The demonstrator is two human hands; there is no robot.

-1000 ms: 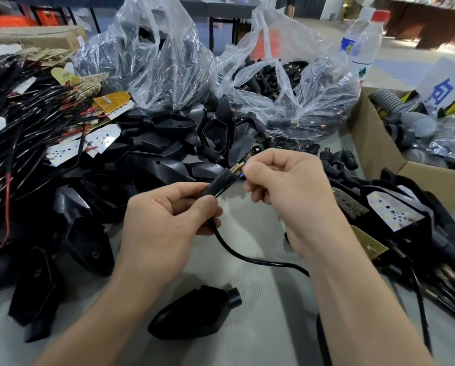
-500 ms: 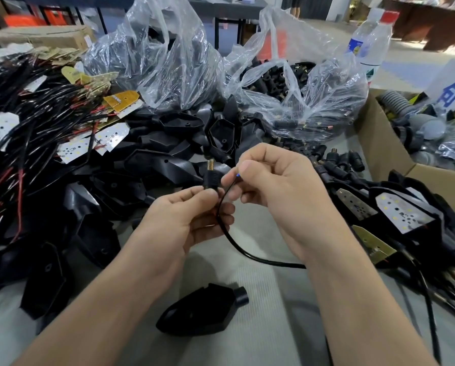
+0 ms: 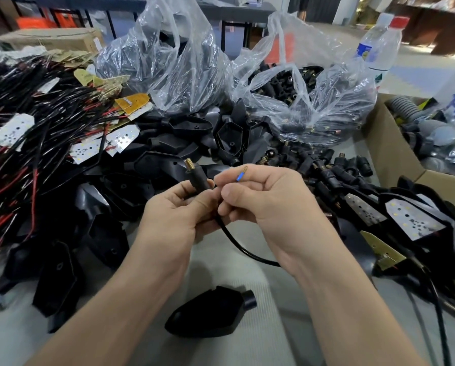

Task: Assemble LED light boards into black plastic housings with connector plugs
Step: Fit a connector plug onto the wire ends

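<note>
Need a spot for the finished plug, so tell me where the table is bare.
Bare table shows between the forearms, around the lone black housing. Another strip lies bottom left. Crowded: wire pile left, finished units right, bags behind.

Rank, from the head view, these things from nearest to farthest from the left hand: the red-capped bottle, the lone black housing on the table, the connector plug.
1. Connector plug: held in the left hand.
2. Black housing: below, on the table.
3. Red-capped bottle: far upper right.
</note>
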